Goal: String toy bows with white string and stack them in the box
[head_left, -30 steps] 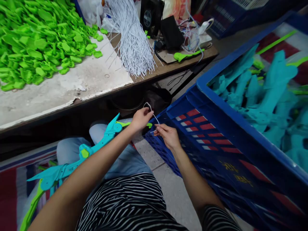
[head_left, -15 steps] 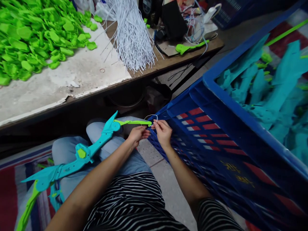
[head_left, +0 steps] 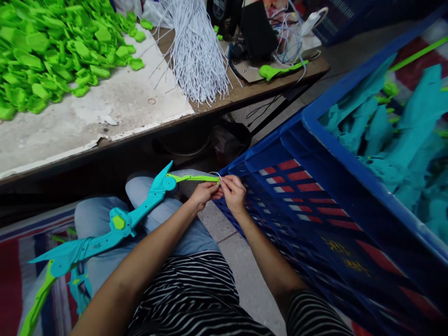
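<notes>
A turquoise toy bow [head_left: 142, 211] with lime-green limbs lies slantwise across my lap. Its right green limb [head_left: 192, 178] ends between my two hands. My left hand [head_left: 205, 195] grips that limb's tip from below, fingers curled. Against the tip, my right hand [head_left: 234, 190] pinches a white elastic cord [head_left: 216, 173], which makes a small loop above the fingers. The exact spot where cord meets limb is covered by my fingertips. At lower left the other green limb [head_left: 37, 298] hangs past my knee.
A deep blue plastic crate [head_left: 297, 154] full of turquoise parts [head_left: 402, 135] stands close at my right. On the table [head_left: 133, 109] ahead lie a heap of green pieces [head_left: 52, 51] and a bundle of white cords [head_left: 199, 56]. A green limb piece [head_left: 280, 70] rests near the table's corner.
The cord's loop has shrunk and sits closer to the limb tip. My right hand has moved slightly left and down, up against my left hand.
</notes>
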`<state>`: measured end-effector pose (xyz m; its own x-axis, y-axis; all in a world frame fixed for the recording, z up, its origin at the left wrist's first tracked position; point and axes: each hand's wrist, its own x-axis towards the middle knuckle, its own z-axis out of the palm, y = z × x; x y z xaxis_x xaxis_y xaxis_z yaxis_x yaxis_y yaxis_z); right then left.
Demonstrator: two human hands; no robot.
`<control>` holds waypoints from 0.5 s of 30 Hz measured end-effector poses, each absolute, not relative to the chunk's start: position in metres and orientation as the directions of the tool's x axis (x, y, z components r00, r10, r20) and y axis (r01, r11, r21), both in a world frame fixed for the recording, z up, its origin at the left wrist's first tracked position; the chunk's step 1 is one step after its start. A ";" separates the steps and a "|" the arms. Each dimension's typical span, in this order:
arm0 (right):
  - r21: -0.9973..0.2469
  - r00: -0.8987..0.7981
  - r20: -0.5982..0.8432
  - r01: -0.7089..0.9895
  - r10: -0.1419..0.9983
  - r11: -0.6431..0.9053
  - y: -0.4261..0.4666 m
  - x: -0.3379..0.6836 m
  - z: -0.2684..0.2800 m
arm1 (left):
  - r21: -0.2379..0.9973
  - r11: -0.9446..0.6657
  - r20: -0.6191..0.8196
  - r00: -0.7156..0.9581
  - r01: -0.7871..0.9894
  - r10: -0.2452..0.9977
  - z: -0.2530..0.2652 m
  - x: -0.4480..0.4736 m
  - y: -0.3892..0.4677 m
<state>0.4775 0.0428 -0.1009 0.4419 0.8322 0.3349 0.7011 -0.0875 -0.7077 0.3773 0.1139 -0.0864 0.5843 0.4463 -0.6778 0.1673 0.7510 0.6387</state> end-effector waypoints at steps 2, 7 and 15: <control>-0.704 0.422 0.329 0.706 0.845 -0.078 0.042 0.479 -0.107 | 0.660 0.726 -0.677 0.572 0.193 0.463 -0.090 0.378 0.114; -0.706 0.351 0.261 0.705 0.899 -0.070 0.042 0.479 -0.115 | 0.699 0.645 -0.686 0.543 0.310 0.484 -0.088 0.365 0.119; -0.632 0.303 0.303 0.774 0.904 -0.047 0.033 0.480 -0.109 | 0.812 0.504 -0.580 0.496 0.295 0.646 -0.019 0.204 0.120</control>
